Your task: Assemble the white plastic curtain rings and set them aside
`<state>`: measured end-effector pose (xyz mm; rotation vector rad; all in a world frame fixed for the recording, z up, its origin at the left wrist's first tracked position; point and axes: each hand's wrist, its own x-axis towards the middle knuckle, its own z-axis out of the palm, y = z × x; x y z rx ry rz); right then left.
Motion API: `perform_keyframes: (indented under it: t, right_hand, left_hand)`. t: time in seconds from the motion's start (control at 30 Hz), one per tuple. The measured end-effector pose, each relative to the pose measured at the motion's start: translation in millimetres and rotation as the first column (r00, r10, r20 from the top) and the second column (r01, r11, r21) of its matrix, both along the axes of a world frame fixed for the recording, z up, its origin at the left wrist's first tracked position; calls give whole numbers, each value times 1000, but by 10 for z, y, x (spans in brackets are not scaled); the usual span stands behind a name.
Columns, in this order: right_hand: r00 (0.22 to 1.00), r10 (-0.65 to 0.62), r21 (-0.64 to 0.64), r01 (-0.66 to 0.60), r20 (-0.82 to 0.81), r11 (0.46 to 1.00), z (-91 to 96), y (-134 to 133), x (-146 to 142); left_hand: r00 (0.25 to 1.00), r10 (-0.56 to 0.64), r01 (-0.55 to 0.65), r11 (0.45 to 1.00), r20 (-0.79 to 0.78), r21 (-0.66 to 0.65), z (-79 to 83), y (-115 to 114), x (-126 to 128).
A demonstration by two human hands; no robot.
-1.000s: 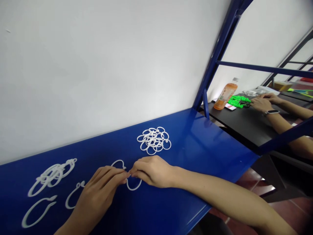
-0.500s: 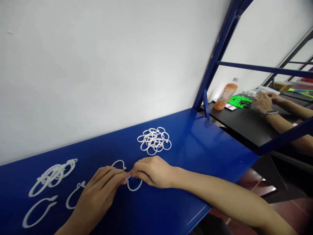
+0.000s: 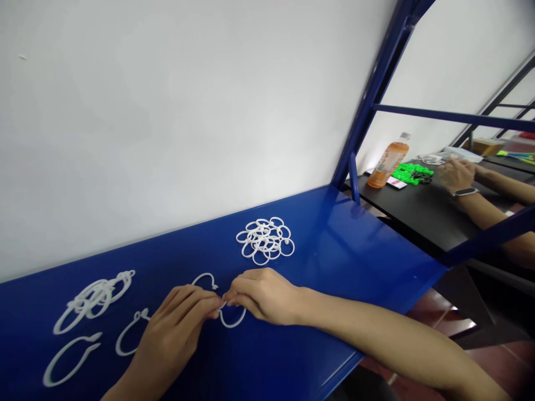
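Observation:
A white plastic snap ring point(image 3: 232, 325), like a shower-curtain ring, is held by its ends between both hands. My left hand point(image 3: 178, 323) pinches at its left side, fingertips together. My right hand point(image 3: 265, 295) pinches its upper right part with thumb and index finger. The fingers hide where the ring's ends meet. Just behind my left fingertips lies an open ring point(image 3: 204, 274), and another open ring point(image 3: 121, 340) is partly covered by my left hand.
A heap of closed white rings point(image 3: 263, 240) lies beyond my right hand. Open rings point(image 3: 94, 301) are piled at the left, with a single one point(image 3: 52, 373) in front. Blue frame posts point(image 3: 368, 106) rise at the right. Beyond them, another person's hands point(image 3: 457, 174) work near an orange bottle point(image 3: 388, 164).
Both hands keep their pinch on the ring, with only a slight shift of the fingers. The whole view has moved a little. The other person's hands have moved slightly.

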<state>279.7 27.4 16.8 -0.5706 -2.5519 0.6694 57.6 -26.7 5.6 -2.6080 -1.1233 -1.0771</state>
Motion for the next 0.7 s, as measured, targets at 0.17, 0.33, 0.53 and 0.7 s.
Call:
perform_keyframes:
  t: [0.17,0.33,0.53,0.7]
  right_hand:
    - [1000,2,9,-2,2,1000,14,0,6]
    - [1000,-1,7,1,10,1000,12,1,12]
    - [1000,4,5,-4,1,1000,-3,5,12]
    - [1000,5,6,-5,-2,1000,4,1,18]
  left_hand:
    - [1000,-10,10,1000,4,-5,17,0,11]
    - [1000,-13,13,1000,3,-15,-1,11,8]
    - [1000,-22,22,1000,0,-17,-5,0,7]
    - [1000,-19,19,1000,8,-5,17,-1,20]
